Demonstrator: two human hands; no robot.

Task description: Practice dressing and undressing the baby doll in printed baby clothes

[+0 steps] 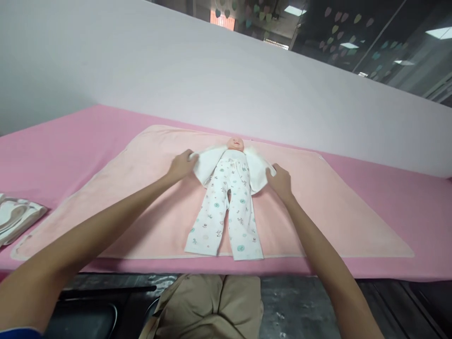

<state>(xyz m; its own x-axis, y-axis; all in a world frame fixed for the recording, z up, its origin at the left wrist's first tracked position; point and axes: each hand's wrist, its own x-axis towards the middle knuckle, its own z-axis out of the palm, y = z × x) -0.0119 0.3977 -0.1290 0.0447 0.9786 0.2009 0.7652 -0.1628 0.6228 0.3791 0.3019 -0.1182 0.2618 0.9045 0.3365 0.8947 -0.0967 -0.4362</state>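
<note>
A baby doll [235,143] lies face up, its head toward the wall. White baby trousers [229,202] printed with small animals and green dots stretch from its chest toward the near table edge. A plain white baby top [259,170] spreads out like wings at both sides of the doll; its exact cut is hard to make out. My left hand [182,165] pinches the outer edge of the left panel. On the other side, my right hand [280,181] grips the right panel's edge. Both panels are held outward, slightly raised over the blanket.
A pale pink blanket [303,212] lies under the doll on a pink-covered table [406,197]. Folded brown-and-white cloth [19,216] rests at the left edge. A white wall [197,70] rises behind, with glass above it. Black chairs [81,315] stand below the near edge.
</note>
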